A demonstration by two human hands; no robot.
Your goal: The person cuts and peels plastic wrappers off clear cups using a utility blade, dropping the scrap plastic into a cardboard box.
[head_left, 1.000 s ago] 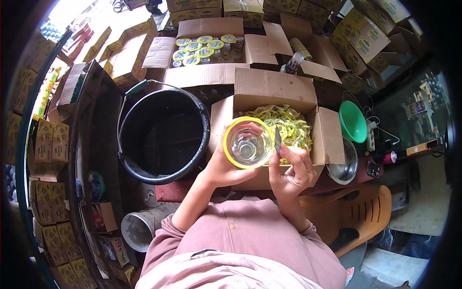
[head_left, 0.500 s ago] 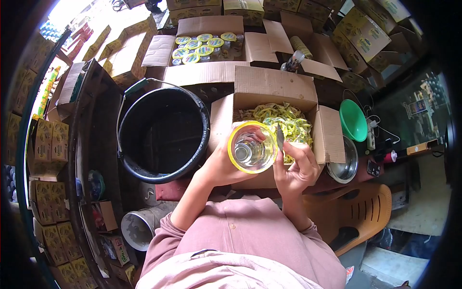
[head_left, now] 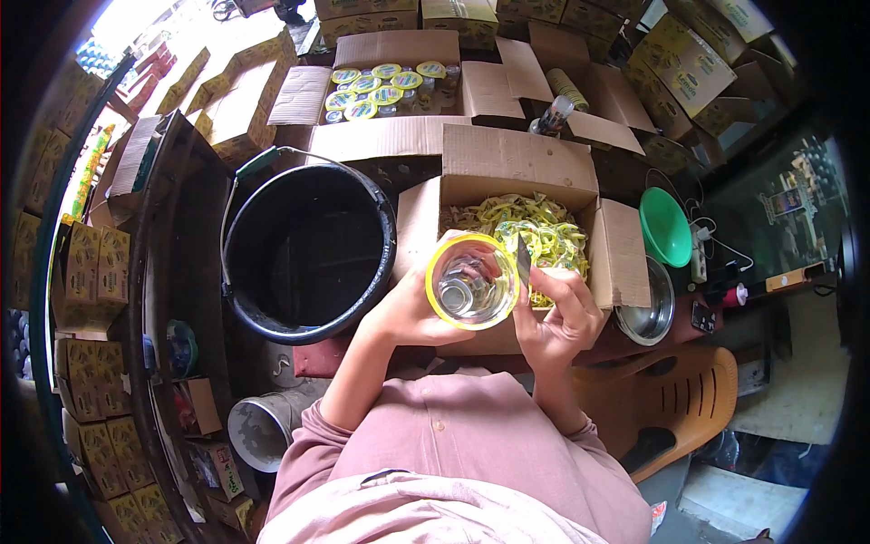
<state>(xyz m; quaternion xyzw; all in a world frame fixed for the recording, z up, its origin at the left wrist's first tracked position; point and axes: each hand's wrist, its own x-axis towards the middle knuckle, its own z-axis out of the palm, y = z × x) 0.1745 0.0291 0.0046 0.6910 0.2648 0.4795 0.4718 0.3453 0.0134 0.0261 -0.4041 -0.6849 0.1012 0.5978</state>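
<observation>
A clear plastic cup point(head_left: 467, 288) with a yellow rim is tilted so that its open mouth faces me. My left hand point(head_left: 415, 304) is wrapped round its left side. A small dark blade point(head_left: 523, 261) stands upright at the cup's right rim, pinched in the fingers of my right hand point(head_left: 555, 319). Behind both hands, an open cardboard box point(head_left: 517, 154) holds a heap of yellow-green strips point(head_left: 535, 222).
A large black bucket point(head_left: 237, 272) is at the left, with a white bucket point(head_left: 258, 433) below it. A box of lidded cups point(head_left: 381, 86) lies farther back. On the right are a green bowl point(head_left: 664, 227), a metal bowl point(head_left: 648, 317) and an orange chair point(head_left: 698, 399).
Both hands have moved slightly right and down, the cup with them. The cup's tilt has changed a little. The blade remains at its right rim.
</observation>
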